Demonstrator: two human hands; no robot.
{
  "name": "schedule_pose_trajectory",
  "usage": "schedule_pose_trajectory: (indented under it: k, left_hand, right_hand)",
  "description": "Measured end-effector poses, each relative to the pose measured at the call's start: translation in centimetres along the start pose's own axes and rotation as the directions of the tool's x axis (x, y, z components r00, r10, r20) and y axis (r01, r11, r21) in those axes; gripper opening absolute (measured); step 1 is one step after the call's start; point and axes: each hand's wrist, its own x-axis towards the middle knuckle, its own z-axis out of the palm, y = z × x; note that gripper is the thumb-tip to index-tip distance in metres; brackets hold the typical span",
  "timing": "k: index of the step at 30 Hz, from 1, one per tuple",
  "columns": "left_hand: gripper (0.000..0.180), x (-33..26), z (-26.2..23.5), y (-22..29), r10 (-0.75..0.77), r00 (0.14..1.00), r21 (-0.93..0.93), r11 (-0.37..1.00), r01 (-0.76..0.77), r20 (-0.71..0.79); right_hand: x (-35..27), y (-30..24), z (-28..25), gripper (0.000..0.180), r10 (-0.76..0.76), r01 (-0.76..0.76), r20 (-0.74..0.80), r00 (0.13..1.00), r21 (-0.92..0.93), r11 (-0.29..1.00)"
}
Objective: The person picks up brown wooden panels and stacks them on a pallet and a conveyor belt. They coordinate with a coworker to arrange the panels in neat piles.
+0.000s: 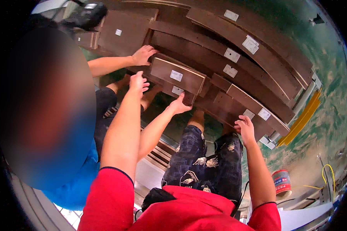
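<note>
My left hand is beside the left end of a short brown board bearing a white label. Its fingers are loosely bent and apart, with nothing visible between them. My right hand is at the near edge of another brown board stack on the right. Its fingers are spread and slightly bent against that edge, not wrapped round it. A co-worker's hand rests by the far left corner of the short board. The co-worker's other hand touches the near side of the short boards.
Long brown boards with white labels lie stacked ahead. A yellow bar runs past their right end. At lower right stands a red bucket near a yellow cord. The co-worker in blue is close on my left.
</note>
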Motion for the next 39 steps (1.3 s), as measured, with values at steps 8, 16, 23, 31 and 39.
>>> schedule_pose_trajectory:
  k: [8,16,23,31,39]
  left_hand:
    - [0.056,10.5,-1.6,-4.2,-0.033,0.988,0.076,0.996,0.045,-0.153]
    - [0.062,16.4,-0.6,-4.6,-0.008,0.974,0.032,0.999,0.015,-0.224]
    - [0.047,22.2,-2.2,-0.1,0.28,0.927,-0.108,0.943,-0.314,-0.247]
    - [0.039,18.0,-1.7,-1.2,0.238,0.886,-0.507,0.862,-0.004,0.398]
    - [0.029,7.6,0.5,-11.7,0.189,0.944,-0.29,0.951,-0.108,0.271]
  right_hand:
    - [1.1,-1.9,3.8,0.031,-0.104,0.103,-0.027,0.994,-0.021,0.994]
    - [7.2,-13.0,16.9,0.028,-0.315,0.338,0.169,0.934,-0.136,0.931]
    - [11.1,-18.9,31.1,0.032,-0.216,0.252,0.319,0.923,-0.078,0.965]
    - [14.4,-21.0,40.6,0.039,-0.111,0.175,0.378,0.919,-0.141,0.974]
    - [17.3,-21.0,45.3,0.047,-0.086,0.107,0.219,0.972,-0.087,0.99]
